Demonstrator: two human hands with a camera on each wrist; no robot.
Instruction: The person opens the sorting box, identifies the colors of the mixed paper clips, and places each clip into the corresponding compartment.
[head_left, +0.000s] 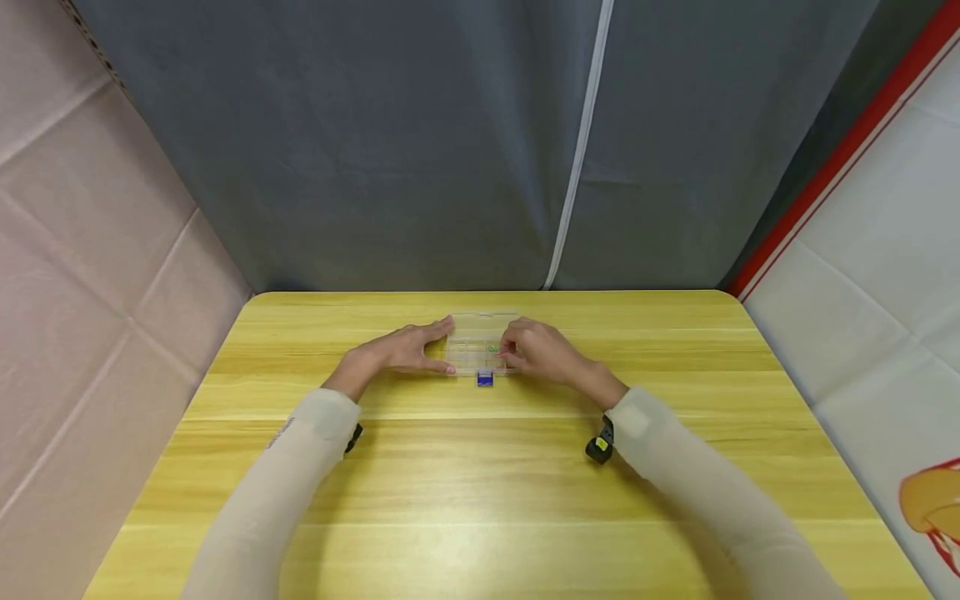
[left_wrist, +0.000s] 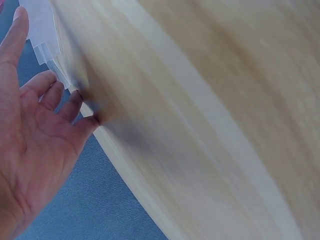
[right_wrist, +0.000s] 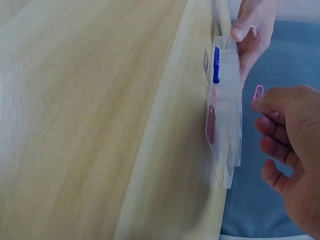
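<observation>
Box: we see a clear plastic box [head_left: 475,343] lying flat on the table [head_left: 480,467], toward its far edge, between our two hands.
Left hand: our left hand [head_left: 405,348] steadies the box's left end, fingers straight along it, thumb against the near corner.
Right hand: our right hand [right_wrist: 292,145] pinches a pink paperclip [right_wrist: 257,95] between thumb and forefinger, just above the box.
Blue piece: a small blue piece [head_left: 485,379] sits at the box's near edge.
</observation>
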